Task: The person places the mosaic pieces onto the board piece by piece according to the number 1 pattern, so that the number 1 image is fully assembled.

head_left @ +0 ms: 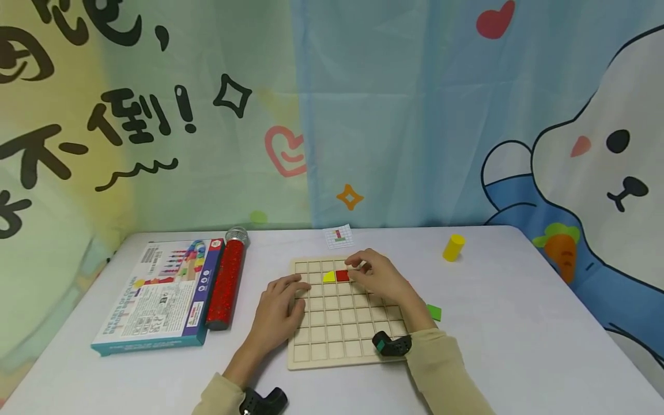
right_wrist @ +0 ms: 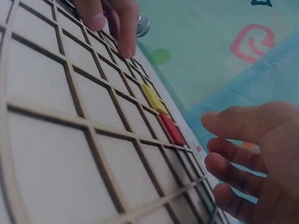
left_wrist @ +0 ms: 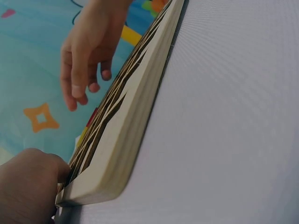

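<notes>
A light wooden grid board (head_left: 327, 351) lies on the table, with a yellow piece (head_left: 329, 276) and a red square piece (head_left: 342, 275) side by side in its upper cells. My left hand (head_left: 281, 305) rests at the board's left edge, its fingers relaxed over the outer cells. Just beyond the red piece hovers my right hand (head_left: 381, 275), fingers loosely bent. The right wrist view shows this hand (right_wrist: 261, 158) with thumb and fingers apart and nothing between them, beside the red piece (right_wrist: 172, 129). From the left wrist, my left hand (left_wrist: 30, 184) appears at the board's corner.
Behind the board lies a small pattern card (head_left: 338, 236). A yellow cylinder (head_left: 453, 248) stands at the back right, and a green piece (head_left: 434, 312) lies beside my right forearm. On the left are a flat box (head_left: 155, 294) and a red microphone (head_left: 226, 282).
</notes>
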